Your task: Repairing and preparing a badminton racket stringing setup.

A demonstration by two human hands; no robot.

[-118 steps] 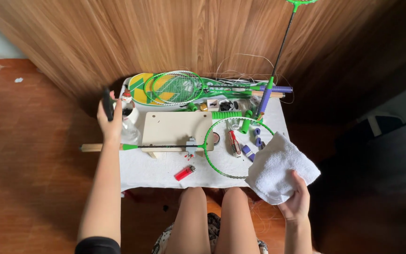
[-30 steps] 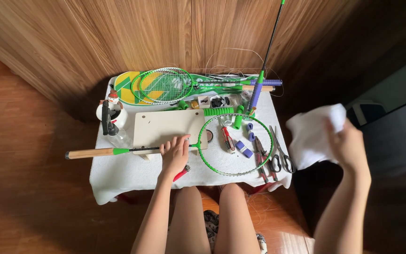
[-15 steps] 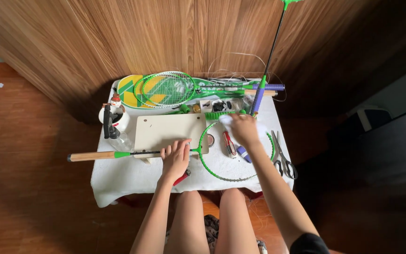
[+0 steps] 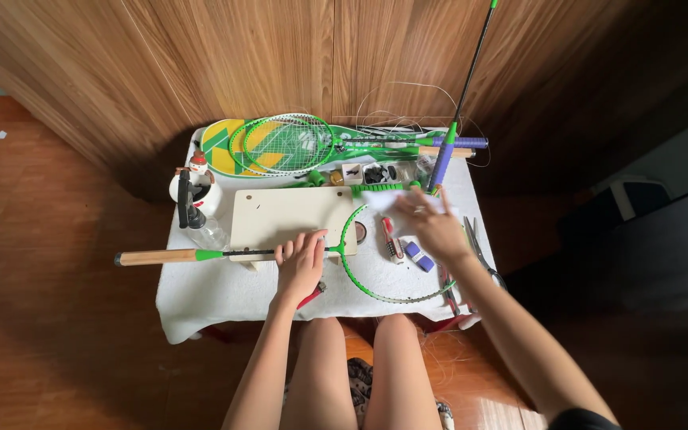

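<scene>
An unstrung green racket lies across the white-covered table (image 4: 201, 299), its hoop (image 4: 360, 275) toward my right and its wooden handle (image 4: 157, 256) sticking out to the left. My left hand (image 4: 300, 267) presses down on the shaft at the throat, by the front edge of a beige board (image 4: 284, 215). My right hand (image 4: 433, 228) hovers over the hoop's far side, fingers pinching a thin white sheet (image 4: 384, 199). Small tools (image 4: 394, 248) lie inside the hoop under that hand.
Strung green rackets on a yellow-green cover (image 4: 280, 145) lie along the table's back edge, with a purple-gripped racket (image 4: 446, 159) angled upward. A spray bottle (image 4: 189, 209) stands at the left, scissors (image 4: 479, 247) at the right, a red lighter (image 4: 312, 295) by my left wrist. Wood panelling rises behind.
My right hand held a white cloth out to the right, then came back without it over the hoop and now pinches a thin white sheet. My left hand stayed on the shaft.
</scene>
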